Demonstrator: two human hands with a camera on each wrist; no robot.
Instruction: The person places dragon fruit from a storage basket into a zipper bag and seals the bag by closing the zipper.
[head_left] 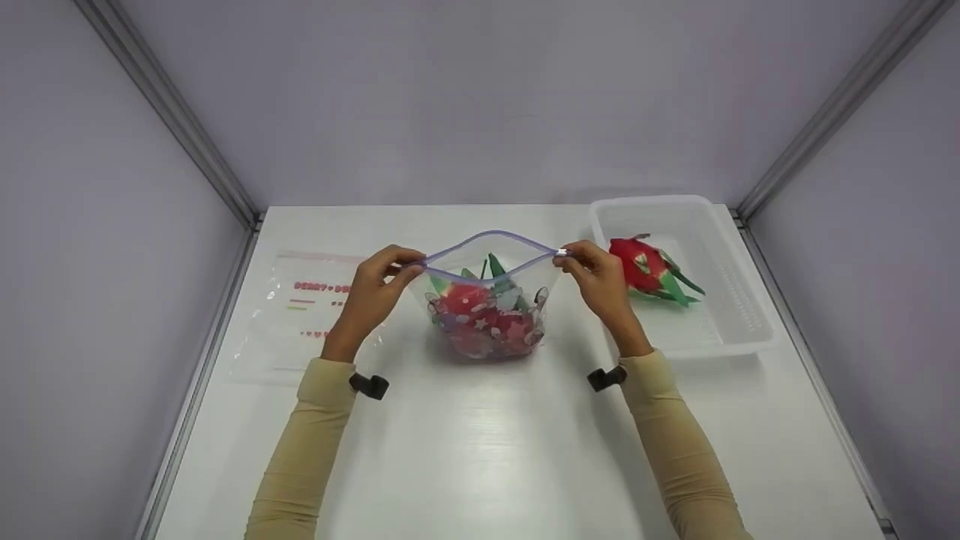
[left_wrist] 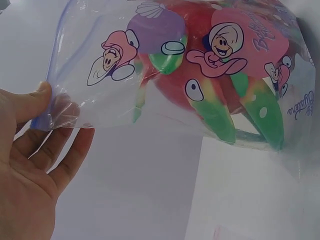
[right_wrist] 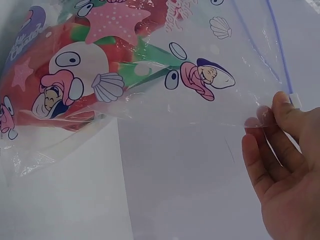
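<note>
A clear zip bag [head_left: 487, 315] printed with cartoon figures stands on the white table [head_left: 480, 450], its purple zip rim gaping open. Inside lies a red dragon fruit with green leaves [head_left: 469, 298]. My left hand [head_left: 379, 289] pinches the bag's left top corner [left_wrist: 47, 117] between thumb and fingers. My right hand [head_left: 596, 274] pinches the right top corner by the white slider [right_wrist: 295, 100]. Both wrist views show the bag [left_wrist: 200, 75] [right_wrist: 130, 75] close up with the fruit behind the film.
A white plastic tray [head_left: 739, 330] at the right holds a second dragon fruit [head_left: 649, 268]. Another printed clear bag [head_left: 300, 315] lies flat at the left. Pale walls with metal corner posts enclose the table.
</note>
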